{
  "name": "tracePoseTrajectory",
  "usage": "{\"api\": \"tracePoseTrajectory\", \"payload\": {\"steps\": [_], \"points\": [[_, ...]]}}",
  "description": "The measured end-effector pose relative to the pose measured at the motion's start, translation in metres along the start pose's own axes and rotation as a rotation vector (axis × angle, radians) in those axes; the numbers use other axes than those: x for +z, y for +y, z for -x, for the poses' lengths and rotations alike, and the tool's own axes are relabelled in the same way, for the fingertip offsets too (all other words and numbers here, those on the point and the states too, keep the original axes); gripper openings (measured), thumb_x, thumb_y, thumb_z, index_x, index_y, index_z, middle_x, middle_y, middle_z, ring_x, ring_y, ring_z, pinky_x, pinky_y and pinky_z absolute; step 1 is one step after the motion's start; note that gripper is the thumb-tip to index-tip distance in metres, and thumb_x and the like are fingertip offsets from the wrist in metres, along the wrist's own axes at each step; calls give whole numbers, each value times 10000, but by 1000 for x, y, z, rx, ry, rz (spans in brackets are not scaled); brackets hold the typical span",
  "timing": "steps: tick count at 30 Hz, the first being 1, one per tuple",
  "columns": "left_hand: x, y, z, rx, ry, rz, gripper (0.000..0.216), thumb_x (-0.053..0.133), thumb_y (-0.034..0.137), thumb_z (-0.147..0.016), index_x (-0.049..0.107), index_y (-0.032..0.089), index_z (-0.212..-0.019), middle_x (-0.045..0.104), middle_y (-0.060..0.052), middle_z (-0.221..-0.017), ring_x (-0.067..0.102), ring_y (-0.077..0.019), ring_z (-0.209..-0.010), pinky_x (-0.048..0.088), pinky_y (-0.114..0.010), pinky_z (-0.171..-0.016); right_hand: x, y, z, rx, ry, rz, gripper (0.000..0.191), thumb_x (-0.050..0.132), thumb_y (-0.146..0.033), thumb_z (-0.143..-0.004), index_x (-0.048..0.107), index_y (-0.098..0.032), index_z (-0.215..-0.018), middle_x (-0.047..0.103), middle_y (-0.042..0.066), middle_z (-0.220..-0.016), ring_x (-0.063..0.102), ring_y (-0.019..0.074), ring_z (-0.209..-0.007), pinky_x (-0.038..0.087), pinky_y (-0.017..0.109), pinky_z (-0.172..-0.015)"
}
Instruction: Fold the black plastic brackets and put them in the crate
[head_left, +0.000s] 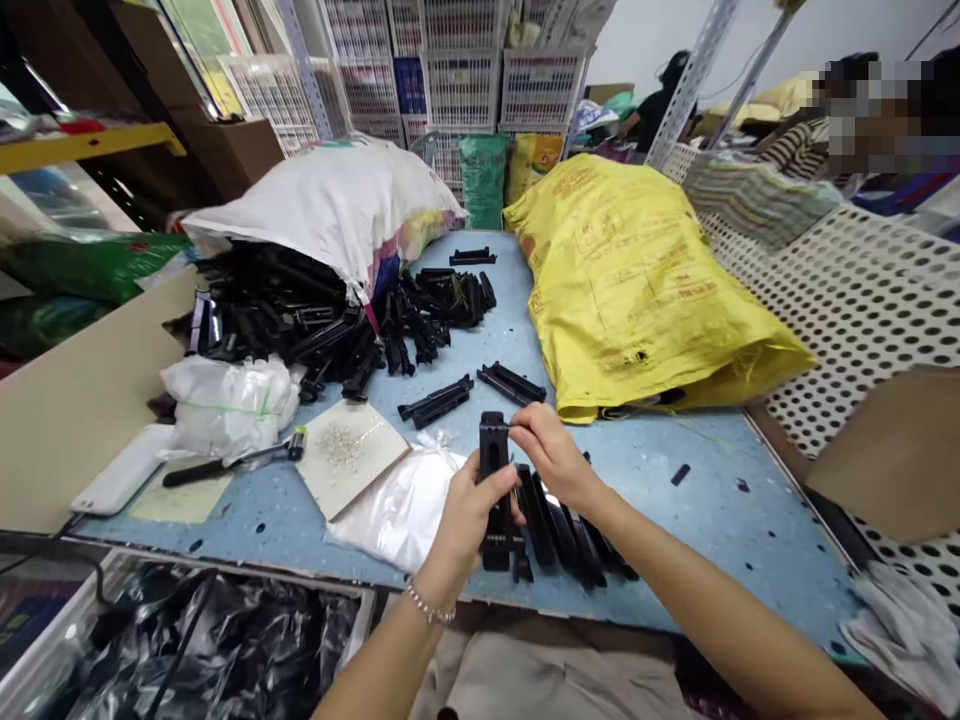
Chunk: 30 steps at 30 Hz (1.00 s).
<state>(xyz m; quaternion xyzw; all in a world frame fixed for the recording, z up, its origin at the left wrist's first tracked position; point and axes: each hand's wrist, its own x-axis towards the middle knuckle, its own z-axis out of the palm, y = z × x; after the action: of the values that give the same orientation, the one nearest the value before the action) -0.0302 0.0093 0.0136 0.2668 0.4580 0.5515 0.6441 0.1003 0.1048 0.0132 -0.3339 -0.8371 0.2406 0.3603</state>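
Note:
My left hand (480,505) is wrapped round a long black plastic part (493,455), held upright above the front of the blue table. At the part's upper right side, my right hand (551,450) pinches with thumb and forefinger; whatever sits between those fingertips is too small to make out. Several similar black parts (559,530) lie side by side under my right wrist. Just beyond my hands rest two more pieces, a black part (436,402) and another black part (513,383). To the left, a square board (375,430) carries tiny pale bits.
A white sack (322,200) spills a heap of black parts (285,310) at the left. The yellow sack (630,280) lies at the right. A clear plastic bag (232,400) and a black-handled tool (240,462) are near the left edge. Another person (810,130) sits behind.

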Motion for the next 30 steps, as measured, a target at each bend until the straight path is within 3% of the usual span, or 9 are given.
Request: {"api": "tracePoseTrajectory", "payload": {"steps": [3, 8, 12, 15, 17, 20, 23, 26, 30], "points": [[-6, 0, 0, -2, 87, 80, 405, 759, 408, -690, 568, 160, -947, 598, 29, -678, 556, -97, -523, 469, -221, -532, 8, -12, 21, 118, -54, -121, 283, 291, -395, -1002, 517, -226, -982, 561, 21, -828, 533, 180, -788, 428, 331, -730], [-16, -1, 3, -56, 109, 153, 486, 752, 436, -694, 588, 147, -1049, 602, 7, -716, 531, -78, -557, 422, -183, -517, 22, -37, 79, -259, -141, 160, 280, 389, -405, -972, 579, -203, -929, 592, 57, -868, 461, 220, -862, 338, 423, -861], [-24, -16, 4, 17, 217, 27, 579, 748, 414, -706, 499, 185, -1177, 587, 16, -759, 597, -112, -617, 476, -212, -563, 33, -46, 97, -86, -223, 117, 278, 363, -350, -988, 565, -196, -876, 578, 49, -852, 456, 196, -824, 372, 366, -795], [-36, -40, -1, 86, 318, -64, 652, 701, 386, -751, 371, 244, -1295, 618, -51, -1025, 669, -197, -875, 549, -322, -735, 27, -27, 68, -11, -391, 32, 301, 343, -344, -998, 568, -209, -850, 597, 31, -871, 502, 176, -844, 406, 329, -810], [-42, -60, -5, 85, 315, -179, 584, 612, 377, -817, 361, 214, -1319, 600, -111, -1169, 627, -244, -1063, 516, -407, -897, 21, 0, 33, 62, -348, 87, 287, 328, -311, -1000, 591, -209, -944, 625, 55, -978, 533, 185, -955, 408, 337, -893], [-38, -89, -7, 147, 308, -458, 560, 518, 344, -872, 356, 166, -1377, 435, -163, -1430, 394, -268, -1350, 267, -463, -1149, 16, 46, -23, 306, -164, 324, 291, 421, -277, -955, 554, -163, -1187, 555, 150, -1268, 458, 263, -1209, 336, 410, -1021], [-27, -104, -6, 220, 244, -681, 585, 447, 323, -909, 305, 141, -1446, 214, -142, -1568, 164, -248, -1456, 92, -437, -1206, 19, 81, -59, 397, -122, 370, 414, 490, -252, -906, 494, -80, -1284, 533, 239, -1295, 428, 351, -1253, 318, 490, -1020], [-22, -100, -8, 229, 170, -717, 592, 450, 329, -914, 307, 143, -1457, 223, -139, -1567, 173, -248, -1455, 102, -441, -1206, 22, 91, -68, 432, -103, 348, 378, 450, -234, -915, 525, -78, -1252, 629, 221, -1157, 531, 330, -1153, 377, 449, -970], [-24, -73, -24, 255, 176, -434, 656, 470, 433, -916, 226, 203, -1480, 244, -128, -1561, 269, -245, -1426, 233, -432, -1175, 28, 68, -39, 387, -111, 244, 343, 387, -255, -945, 552, -138, -1223, 672, 136, -1100, 607, 248, -1058, 449, 359, -904]]}}
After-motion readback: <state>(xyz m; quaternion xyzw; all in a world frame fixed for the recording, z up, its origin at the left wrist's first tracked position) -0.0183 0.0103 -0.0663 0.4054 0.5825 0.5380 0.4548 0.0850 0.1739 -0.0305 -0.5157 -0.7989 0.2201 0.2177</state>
